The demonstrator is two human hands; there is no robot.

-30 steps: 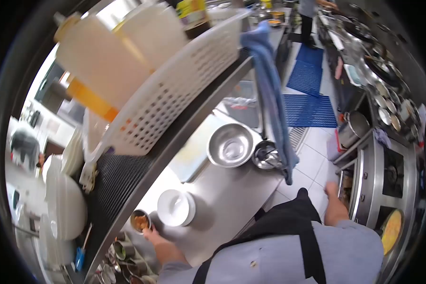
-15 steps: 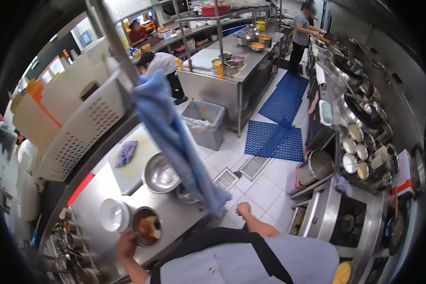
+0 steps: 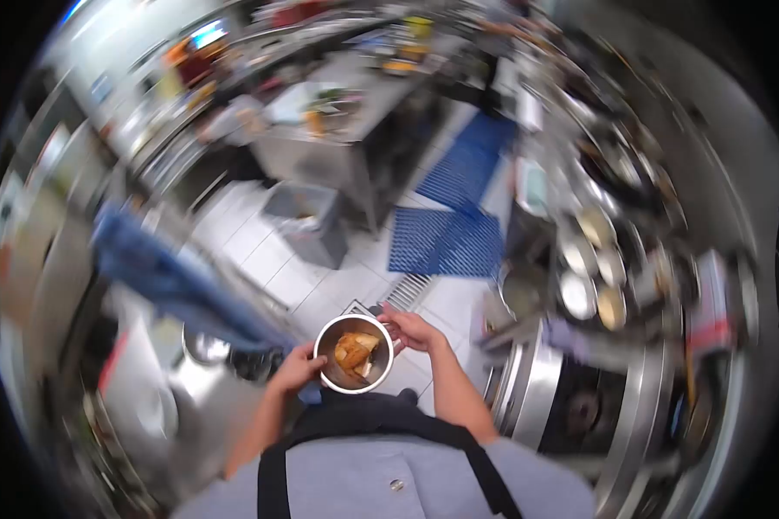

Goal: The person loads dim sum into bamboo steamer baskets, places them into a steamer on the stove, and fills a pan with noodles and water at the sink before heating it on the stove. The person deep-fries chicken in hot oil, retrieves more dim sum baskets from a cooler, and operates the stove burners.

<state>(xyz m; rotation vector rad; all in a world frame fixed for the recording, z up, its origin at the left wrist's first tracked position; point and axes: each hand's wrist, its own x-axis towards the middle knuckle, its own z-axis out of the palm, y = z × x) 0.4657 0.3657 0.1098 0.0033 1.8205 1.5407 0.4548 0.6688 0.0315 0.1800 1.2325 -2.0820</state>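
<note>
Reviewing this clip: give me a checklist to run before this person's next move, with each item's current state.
1. Left hand on the metal container: ok, thumb over the rim.
2. Right hand at the container: ok, fingers at the opposite side.
3. Brown food contained: ok, it lies within the rim.
4. Floor ahead unobstructed: not ok, a grey bin stands there.
5. Stove burner off: cannot tell, the view is blurred.

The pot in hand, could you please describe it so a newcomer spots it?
Find the black apron, bottom centre. Just above it, the left hand and right hand hold the pot. Unlike the pale round containers at right, it shows browned food inside.
</note>
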